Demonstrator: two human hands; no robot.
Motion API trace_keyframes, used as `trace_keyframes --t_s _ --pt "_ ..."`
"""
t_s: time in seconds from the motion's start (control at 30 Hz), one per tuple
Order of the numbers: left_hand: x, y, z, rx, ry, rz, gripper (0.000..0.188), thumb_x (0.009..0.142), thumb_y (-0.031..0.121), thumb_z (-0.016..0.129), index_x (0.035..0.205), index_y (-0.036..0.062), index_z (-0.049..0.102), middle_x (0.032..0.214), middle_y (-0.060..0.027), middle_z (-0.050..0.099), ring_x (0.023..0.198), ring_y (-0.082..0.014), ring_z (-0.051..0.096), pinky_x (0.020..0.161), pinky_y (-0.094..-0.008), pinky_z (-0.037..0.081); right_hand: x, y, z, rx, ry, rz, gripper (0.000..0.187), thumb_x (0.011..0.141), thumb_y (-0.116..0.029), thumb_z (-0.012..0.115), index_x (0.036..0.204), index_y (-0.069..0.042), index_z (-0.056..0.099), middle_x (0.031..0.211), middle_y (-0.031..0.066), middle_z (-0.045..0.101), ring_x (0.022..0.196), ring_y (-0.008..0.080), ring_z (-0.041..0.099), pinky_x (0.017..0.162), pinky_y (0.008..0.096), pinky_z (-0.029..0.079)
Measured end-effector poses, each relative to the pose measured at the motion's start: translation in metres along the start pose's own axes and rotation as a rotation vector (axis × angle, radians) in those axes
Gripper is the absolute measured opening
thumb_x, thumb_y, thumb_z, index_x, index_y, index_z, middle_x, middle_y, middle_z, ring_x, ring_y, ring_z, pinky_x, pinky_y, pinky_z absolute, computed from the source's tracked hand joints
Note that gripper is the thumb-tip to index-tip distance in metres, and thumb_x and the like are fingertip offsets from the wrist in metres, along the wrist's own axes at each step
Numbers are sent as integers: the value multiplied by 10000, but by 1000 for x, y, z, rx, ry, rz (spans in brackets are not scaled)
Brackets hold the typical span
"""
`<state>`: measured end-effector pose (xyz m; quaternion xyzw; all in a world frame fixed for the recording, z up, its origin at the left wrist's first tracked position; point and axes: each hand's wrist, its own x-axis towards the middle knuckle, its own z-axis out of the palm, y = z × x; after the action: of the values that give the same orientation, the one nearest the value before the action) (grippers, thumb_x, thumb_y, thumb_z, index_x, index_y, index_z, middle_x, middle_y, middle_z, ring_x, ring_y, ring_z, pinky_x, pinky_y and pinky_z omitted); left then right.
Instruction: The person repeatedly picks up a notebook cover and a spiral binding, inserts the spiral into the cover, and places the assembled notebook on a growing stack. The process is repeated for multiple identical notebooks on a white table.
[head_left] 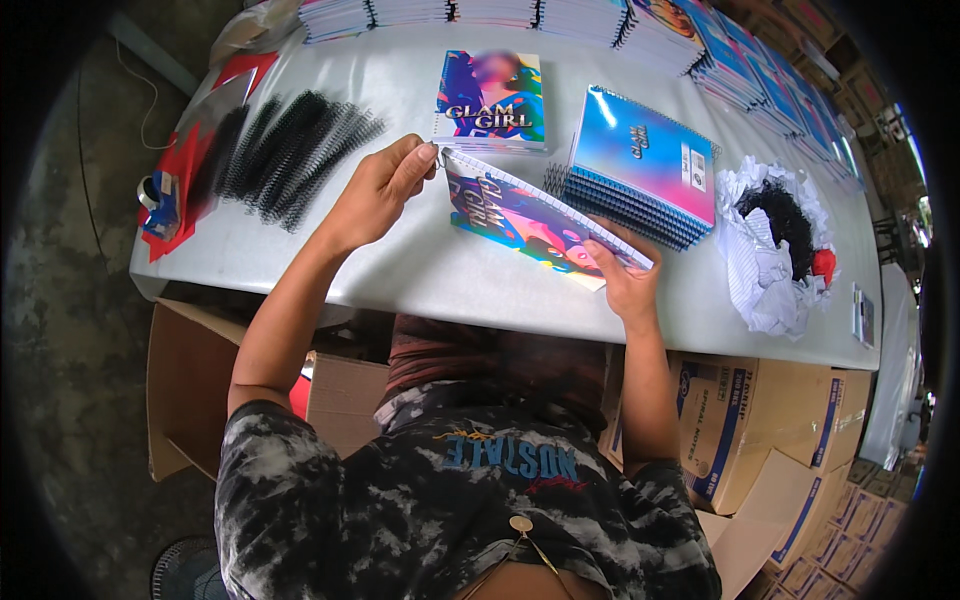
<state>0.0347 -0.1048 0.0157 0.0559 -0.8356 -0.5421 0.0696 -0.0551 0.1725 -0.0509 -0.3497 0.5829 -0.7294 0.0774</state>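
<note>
Between my hands a notebook [525, 225] with a colourful printed cover is held tilted above the table, its punched edge facing up. My right hand [628, 275] grips its right end, thumb on the cover. At the notebook's upper left corner my left hand [388, 185] pinches the end of a black spiral coil [440, 157]; most of that coil is hidden. Just beyond lies a short stack of matching notebooks [490, 105]. To the right is a stack of blue and pink spiral notebooks [640, 160], with black coils showing along its near side.
A heap of loose black coils [295, 155] lies left on the white-covered table [390, 270], beside red plastic [175, 190] and a tape roll [160, 200]. Crumpled white paper [755, 270] holds black scraps at right. Notebook stacks [500, 18] line the far edge; cartons [750, 420] stand below.
</note>
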Motion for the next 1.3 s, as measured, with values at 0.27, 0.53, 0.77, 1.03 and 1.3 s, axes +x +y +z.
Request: trace_keyframes --t_s 0.27,0.53,0.77,1.03,1.3 --pt "14 25 -23 -247 -182 -388 396 914 415 497 804 36 534 581 47 397 531 -49 389 474 -188 313 8 -8 3 -98 -101 -140 228 815 -14 636 1038 30 635 984 123 659 872 132 607 775 247 494" --pt "16 32 -33 432 -261 331 340 821 195 638 1061 -23 535 1019 -134 586 916 -244 574 808 -343 455 4 -16 5 30 -19 89 222 838 -19 605 1054 31 623 965 114 665 836 129 616 756 250 504" --pt "9 56 -17 1020 -49 545 274 745 162 672 973 33 592 937 -93 606 938 -254 571 859 -351 414 2 -8 7 -204 -73 -95 277 796 31 614 1071 4 624 981 130 667 844 149 639 748 249 503" --pt "-2 10 9 1078 337 733 784 725 498 643 1306 44 378 1409 -197 272 1308 -399 217 1039 -549 143 -4 -1 19 -294 -49 -278 302 764 76 601 1058 14 623 1016 144 654 885 227 656 765 282 517" --pt "-9 -47 18 912 654 854 1036 744 765 350 1415 3 145 1446 -305 -22 1307 -527 -46 982 -634 -124 -23 -8 37 -405 -86 -392 307 743 55 586 1044 15 630 994 163 654 874 268 660 739 297 530"
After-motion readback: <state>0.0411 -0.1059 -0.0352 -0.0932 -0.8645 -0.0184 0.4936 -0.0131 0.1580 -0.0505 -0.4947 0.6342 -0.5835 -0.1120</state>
